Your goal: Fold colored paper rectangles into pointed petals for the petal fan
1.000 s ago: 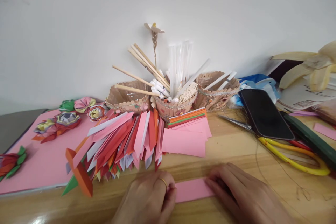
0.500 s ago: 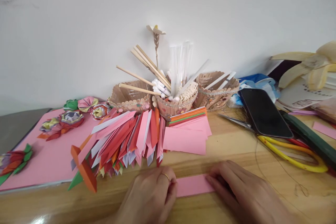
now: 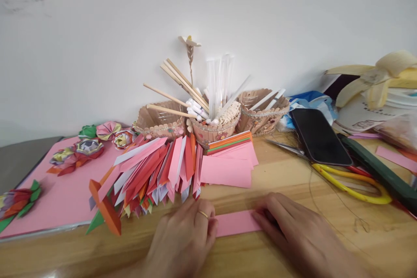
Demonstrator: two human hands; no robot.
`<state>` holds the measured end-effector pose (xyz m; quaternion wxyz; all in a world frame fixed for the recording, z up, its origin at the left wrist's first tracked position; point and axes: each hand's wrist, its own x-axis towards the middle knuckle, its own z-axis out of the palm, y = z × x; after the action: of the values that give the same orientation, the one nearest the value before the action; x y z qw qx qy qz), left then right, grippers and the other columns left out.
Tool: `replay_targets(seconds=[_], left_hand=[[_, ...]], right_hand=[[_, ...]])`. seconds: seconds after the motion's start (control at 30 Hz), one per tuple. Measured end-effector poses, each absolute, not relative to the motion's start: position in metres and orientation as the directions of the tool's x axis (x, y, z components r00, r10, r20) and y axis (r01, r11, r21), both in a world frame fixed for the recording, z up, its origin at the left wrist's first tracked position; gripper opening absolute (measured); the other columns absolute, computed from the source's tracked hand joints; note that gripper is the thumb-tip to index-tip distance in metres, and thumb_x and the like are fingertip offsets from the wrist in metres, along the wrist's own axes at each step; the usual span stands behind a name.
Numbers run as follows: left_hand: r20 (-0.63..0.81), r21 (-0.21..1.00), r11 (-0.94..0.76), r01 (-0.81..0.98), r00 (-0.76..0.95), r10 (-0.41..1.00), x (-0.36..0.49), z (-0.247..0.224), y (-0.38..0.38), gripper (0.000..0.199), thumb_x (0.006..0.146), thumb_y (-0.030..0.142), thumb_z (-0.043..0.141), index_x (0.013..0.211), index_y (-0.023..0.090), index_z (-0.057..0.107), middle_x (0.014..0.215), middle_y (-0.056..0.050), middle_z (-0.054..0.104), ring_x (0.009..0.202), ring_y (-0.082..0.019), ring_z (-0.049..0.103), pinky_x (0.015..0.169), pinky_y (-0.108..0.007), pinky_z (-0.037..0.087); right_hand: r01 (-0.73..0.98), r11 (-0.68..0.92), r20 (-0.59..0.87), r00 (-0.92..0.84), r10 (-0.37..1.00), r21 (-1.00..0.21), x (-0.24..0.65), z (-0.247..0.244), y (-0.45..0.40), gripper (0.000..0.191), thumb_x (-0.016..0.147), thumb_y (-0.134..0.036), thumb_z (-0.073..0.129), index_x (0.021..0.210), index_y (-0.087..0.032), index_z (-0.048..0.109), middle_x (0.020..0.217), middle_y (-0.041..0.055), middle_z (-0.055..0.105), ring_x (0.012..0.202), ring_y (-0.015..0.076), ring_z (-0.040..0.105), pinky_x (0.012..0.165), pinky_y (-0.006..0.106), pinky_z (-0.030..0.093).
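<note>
A narrow pink paper strip [image 3: 236, 223] lies flat on the wooden table [image 3: 260, 260] between my two hands. My left hand [image 3: 185, 239], with a ring on one finger, pinches the strip's left end. At its right end my right hand [image 3: 293, 230] has thumb and fingers closed on the paper. Both ends of the strip are hidden under the fingers. Just beyond the hands rest flat pink paper pieces [image 3: 226, 171], and left of them spreads a pile of folded paper pieces [image 3: 156, 169] in red, pink, orange and white.
Three decorated baskets [image 3: 215, 132] stand by the wall, holding sticks and tubes. Paper flowers [image 3: 87, 147] lie on a pink sheet [image 3: 65, 200] at left. At right are yellow-handled scissors [image 3: 352, 184], a black phone [image 3: 321, 137], a dark green tool [image 3: 381, 173] and a banana peel [image 3: 374, 80].
The view has shifted slightly, so the things at right appear further left. Both hands keep their hold on the pink strip, which looks much the same.
</note>
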<state>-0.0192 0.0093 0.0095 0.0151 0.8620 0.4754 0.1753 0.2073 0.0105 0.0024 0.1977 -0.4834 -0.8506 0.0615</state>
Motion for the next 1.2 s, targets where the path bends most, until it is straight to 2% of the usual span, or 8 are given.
replay_targets(seconds=[0.13,0.2,0.3,0.47,0.6,0.87,1.03,1.2], left_hand=[[0.49,-0.004,-0.753,0.658,0.658,0.572,-0.019,0.011,0.014,0.022,0.093,0.012,0.039,0.093,0.02,0.06,0.086,0.0,0.066,0.079,-0.016,0.059,0.073,-0.029,0.045],[0.522,-0.065,-0.84,0.538,0.736,0.431,-0.02,0.01,0.016,0.026,0.097,0.016,0.037,0.103,0.02,0.062,0.101,0.002,0.067,0.095,-0.016,0.055,0.094,-0.033,0.038],[0.497,-0.086,-0.859,0.505,0.769,0.402,-0.021,0.008,0.017,0.031,0.1,0.018,0.033,0.108,0.019,0.064,0.112,0.003,0.065,0.11,-0.018,0.049,0.108,-0.036,0.021],[0.479,-0.135,-0.861,0.491,0.793,0.377,-0.022,0.001,0.016,0.028,0.098,0.019,0.039,0.109,0.019,0.064,0.117,0.002,0.064,0.117,-0.02,0.046,0.112,-0.043,0.013],[0.503,-0.129,-0.863,0.489,0.782,0.369,-0.022,-0.001,0.015,0.024,0.097,0.019,0.042,0.103,0.018,0.066,0.111,0.001,0.066,0.121,-0.022,0.044,0.111,-0.047,0.012],[0.281,-0.379,-0.813,0.441,0.892,0.354,-0.031,0.016,0.004,0.035,0.098,0.021,0.033,0.117,0.018,0.062,0.126,-0.003,0.059,0.128,-0.022,0.036,0.104,-0.05,0.021],[0.288,-0.356,-0.795,0.492,0.867,0.407,-0.043,0.016,-0.006,0.036,0.097,0.019,0.032,0.109,0.018,0.066,0.118,-0.003,0.064,0.121,-0.024,0.043,0.105,-0.055,0.016],[0.279,-0.369,-0.776,0.511,0.858,0.432,-0.05,0.016,-0.011,0.033,0.095,0.022,0.036,0.108,0.018,0.066,0.115,-0.004,0.066,0.116,-0.025,0.048,0.099,-0.054,0.024]], right_hand=[[0.796,0.508,0.261,-0.44,0.859,-0.329,0.208,0.0,0.009,0.029,0.099,-0.033,0.03,0.076,-0.024,0.044,0.064,-0.0021,0.059,0.054,0.0136,0.06,0.048,0.024,0.045],[0.785,0.51,0.254,-0.444,0.859,-0.352,0.209,-0.001,0.01,0.027,0.099,-0.031,0.032,0.077,-0.024,0.045,0.065,-0.002,0.059,0.056,0.0139,0.061,0.05,0.024,0.046],[0.774,0.522,0.239,-0.465,0.853,-0.358,0.215,0.001,0.01,0.023,0.098,-0.024,0.033,0.081,-0.023,0.049,0.072,-0.0004,0.062,0.062,0.0144,0.063,0.054,0.025,0.049],[0.659,0.741,0.372,-0.661,0.651,-0.125,0.218,0.006,-0.001,0.031,0.096,-0.022,0.035,0.119,-0.016,0.054,0.109,0.0086,0.068,0.102,0.0194,0.063,0.083,0.031,0.053],[0.528,0.844,0.281,-0.827,0.487,0.091,0.209,0.009,-0.012,0.046,0.092,-0.024,0.041,0.134,-0.006,0.044,0.134,0.0105,0.053,0.124,0.0204,0.049,0.097,0.032,0.047],[0.577,0.817,0.126,-0.809,0.573,-0.011,0.216,0.025,-0.019,0.066,0.09,-0.051,0.048,0.141,-0.01,0.037,0.139,0.0121,0.043,0.125,0.0218,0.047,0.099,0.032,0.045],[0.624,0.782,0.118,-0.777,0.619,0.009,0.226,0.021,-0.023,0.066,0.09,-0.044,0.05,0.145,-0.014,0.028,0.142,0.0106,0.039,0.127,0.0236,0.045,0.1,0.037,0.044],[0.667,0.737,0.133,-0.744,0.654,0.106,0.242,0.013,-0.029,0.068,0.088,-0.049,0.05,0.145,-0.018,0.03,0.143,0.0122,0.04,0.127,0.0302,0.044,0.097,0.047,0.045]])
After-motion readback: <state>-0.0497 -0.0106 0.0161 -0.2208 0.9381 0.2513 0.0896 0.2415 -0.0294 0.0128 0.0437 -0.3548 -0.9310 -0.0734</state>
